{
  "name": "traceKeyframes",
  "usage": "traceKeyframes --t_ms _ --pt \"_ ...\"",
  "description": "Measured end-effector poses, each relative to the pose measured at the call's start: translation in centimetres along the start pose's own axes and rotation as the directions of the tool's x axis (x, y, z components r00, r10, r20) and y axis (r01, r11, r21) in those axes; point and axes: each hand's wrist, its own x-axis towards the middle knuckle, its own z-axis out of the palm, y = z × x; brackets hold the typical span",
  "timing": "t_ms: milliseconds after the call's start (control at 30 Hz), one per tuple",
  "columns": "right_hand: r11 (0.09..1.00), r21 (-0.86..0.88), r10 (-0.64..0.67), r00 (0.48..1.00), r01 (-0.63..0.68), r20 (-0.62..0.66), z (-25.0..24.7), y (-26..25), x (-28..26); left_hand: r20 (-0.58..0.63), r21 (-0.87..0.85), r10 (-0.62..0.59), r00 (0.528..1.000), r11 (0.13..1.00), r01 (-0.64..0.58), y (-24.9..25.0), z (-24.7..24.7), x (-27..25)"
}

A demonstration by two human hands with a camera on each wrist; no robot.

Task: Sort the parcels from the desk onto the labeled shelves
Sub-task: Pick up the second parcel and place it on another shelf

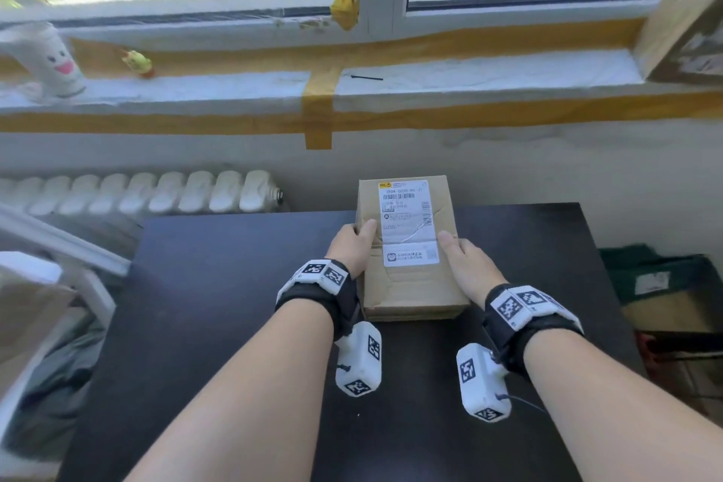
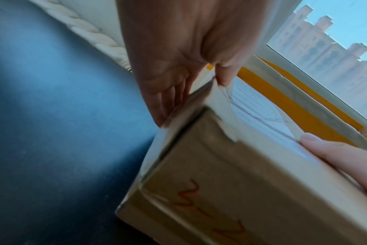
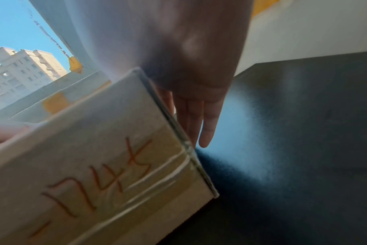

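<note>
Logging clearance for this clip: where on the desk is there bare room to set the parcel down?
The black desk lies bare left of the left hand and right of the right hand, out to its edges. The middle is taken by the cardboard parcel and both forearms.

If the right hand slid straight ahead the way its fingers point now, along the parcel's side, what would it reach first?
Past the desk's far edge, probably the white wall under the windowsill. The right hand lies along the parcel's side; nothing else shows ahead, though depth is unclear.
</note>
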Motion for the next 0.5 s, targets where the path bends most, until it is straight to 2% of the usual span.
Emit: traceKeyframes --t_ms 167,267,400,500 --pt "0.957 0.259 0.121 0.99 -0.134 0.066 -0.1 1.4 2.6 0.032 -0.243 -0.071 0.997 0.967 0.077 -0.2 -0.2 0.2" --pt "0.923 0.343 0.154 0.985 -0.173 0.083 -0.1 1.9 3.7 0.074 -0.317 -0.134 0.988 0.936 0.151 0.6 -0.7 -0.5" --pt "0.929 0.358 0.096 0.995 -0.097 0.023 -1.1 -1.1 0.6 0.068 -0.36 -0.109 0.992 0.924 0.127 1.1 -1.4 0.4" --pt "0.928 0.368 0.061 0.998 -0.052 -0.014 -2.0 -2.1 0.1 0.049 -0.409 -0.09 0.995 0.907 0.102 2.3 -2.2 0.1"
